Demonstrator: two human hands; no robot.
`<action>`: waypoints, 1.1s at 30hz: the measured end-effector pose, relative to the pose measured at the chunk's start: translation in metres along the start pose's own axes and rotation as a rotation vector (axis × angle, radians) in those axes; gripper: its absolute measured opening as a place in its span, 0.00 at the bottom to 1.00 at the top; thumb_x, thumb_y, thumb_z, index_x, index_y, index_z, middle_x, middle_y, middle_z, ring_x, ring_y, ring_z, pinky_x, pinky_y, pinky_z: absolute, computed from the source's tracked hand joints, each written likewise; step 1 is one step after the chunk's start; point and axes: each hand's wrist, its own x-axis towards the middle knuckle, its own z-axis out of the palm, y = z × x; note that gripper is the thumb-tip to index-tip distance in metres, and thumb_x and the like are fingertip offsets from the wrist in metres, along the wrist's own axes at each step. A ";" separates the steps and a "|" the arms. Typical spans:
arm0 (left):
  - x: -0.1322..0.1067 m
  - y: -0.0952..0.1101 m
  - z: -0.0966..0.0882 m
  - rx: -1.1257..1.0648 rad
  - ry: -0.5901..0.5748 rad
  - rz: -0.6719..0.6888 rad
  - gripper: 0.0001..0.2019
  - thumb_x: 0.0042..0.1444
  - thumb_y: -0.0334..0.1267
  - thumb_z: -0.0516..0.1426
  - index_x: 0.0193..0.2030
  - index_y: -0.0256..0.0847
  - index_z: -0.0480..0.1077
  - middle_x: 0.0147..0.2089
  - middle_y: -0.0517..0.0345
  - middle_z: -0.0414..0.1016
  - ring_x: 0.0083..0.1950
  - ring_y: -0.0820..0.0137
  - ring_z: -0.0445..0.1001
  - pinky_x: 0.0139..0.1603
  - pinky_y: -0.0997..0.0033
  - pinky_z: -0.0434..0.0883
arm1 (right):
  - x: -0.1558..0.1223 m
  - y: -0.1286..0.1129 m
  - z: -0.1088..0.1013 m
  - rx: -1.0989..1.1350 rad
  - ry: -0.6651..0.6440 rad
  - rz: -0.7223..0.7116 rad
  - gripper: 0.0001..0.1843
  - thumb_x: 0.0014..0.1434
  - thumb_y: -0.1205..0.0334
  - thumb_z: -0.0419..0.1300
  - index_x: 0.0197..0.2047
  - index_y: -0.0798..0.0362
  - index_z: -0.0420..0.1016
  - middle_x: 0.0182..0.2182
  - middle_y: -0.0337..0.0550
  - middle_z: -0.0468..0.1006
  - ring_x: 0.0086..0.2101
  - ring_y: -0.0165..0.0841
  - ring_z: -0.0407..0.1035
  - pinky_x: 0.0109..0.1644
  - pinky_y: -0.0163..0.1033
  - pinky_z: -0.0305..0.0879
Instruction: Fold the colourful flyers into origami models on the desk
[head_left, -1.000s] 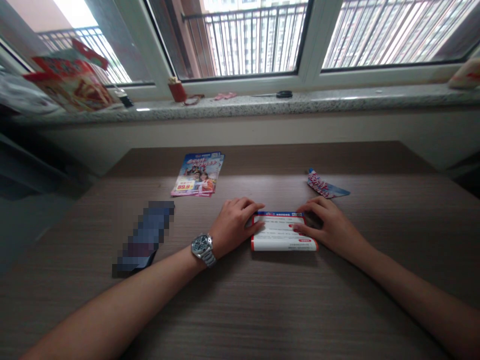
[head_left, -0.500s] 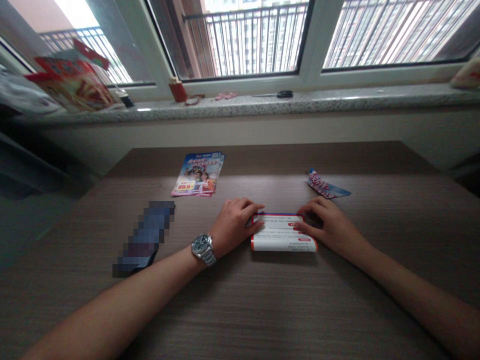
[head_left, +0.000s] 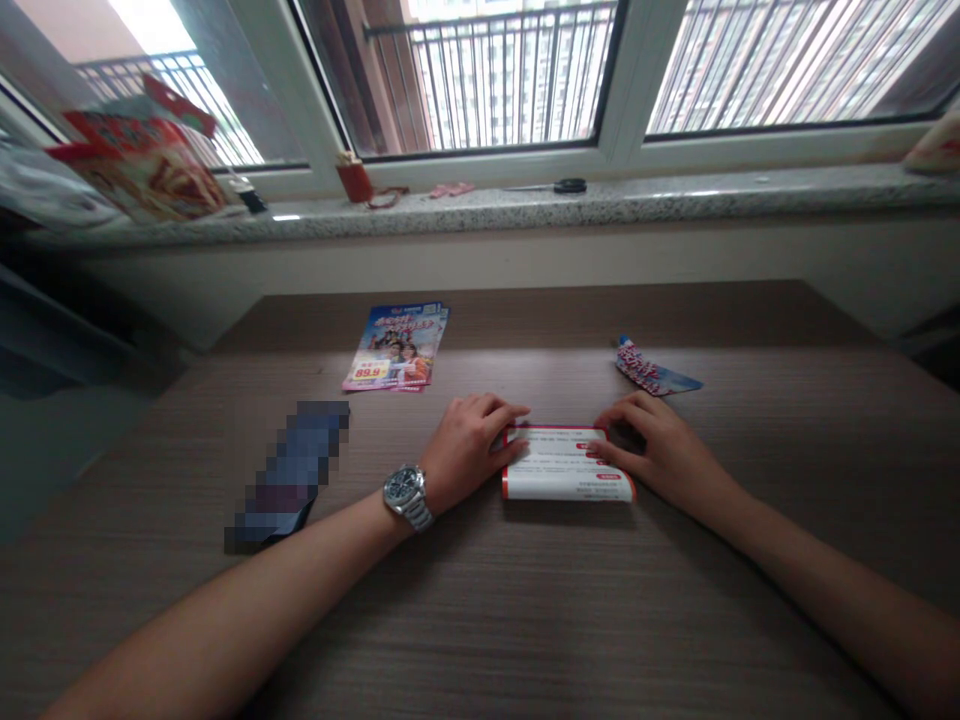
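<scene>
A printed flyer (head_left: pixel 559 465), white with red headings and a red border, is bent over on itself in front of me. Its near side curves up in a rounded, uncreased bend. At the left edge my left hand (head_left: pixel 472 445), with a metal watch (head_left: pixel 406 493) on the wrist, grips the paper between thumb and fingers. My right hand (head_left: pixel 652 440) holds the far right corner, its thumb on the printed side. Just beyond the right hand lies a folded blue and pink paper piece (head_left: pixel 651 370), pointed at its right end.
A small stack of flyers (head_left: pixel 397 347) lies at the back left of the wooden table (head_left: pixel 480 620). Nearer, a pixelated dark flat object (head_left: pixel 292 475) lies beside my left forearm. Scissors (head_left: pixel 568 186), a red item (head_left: pixel 355 182) and a red food bag (head_left: pixel 146 165) are on the windowsill.
The flyer's far edge has shifted slightly, now showing a red line where a blue one showed. Both hands keep nearly the same place.
</scene>
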 end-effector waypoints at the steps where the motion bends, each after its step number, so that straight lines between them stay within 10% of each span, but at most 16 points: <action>1: 0.000 0.000 0.000 -0.002 -0.001 -0.001 0.19 0.62 0.43 0.61 0.59 0.46 0.70 0.51 0.53 0.75 0.50 0.60 0.72 0.50 0.58 0.65 | 0.000 0.000 0.000 0.001 -0.001 0.000 0.10 0.59 0.53 0.66 0.40 0.49 0.76 0.38 0.46 0.74 0.42 0.43 0.70 0.47 0.49 0.69; 33: 0.001 -0.001 0.002 -0.008 -0.001 -0.016 0.17 0.62 0.42 0.62 0.57 0.47 0.71 0.50 0.54 0.75 0.49 0.62 0.73 0.49 0.60 0.65 | 0.000 -0.001 0.000 0.008 -0.013 0.009 0.09 0.59 0.56 0.67 0.39 0.51 0.76 0.38 0.45 0.73 0.41 0.41 0.68 0.47 0.46 0.67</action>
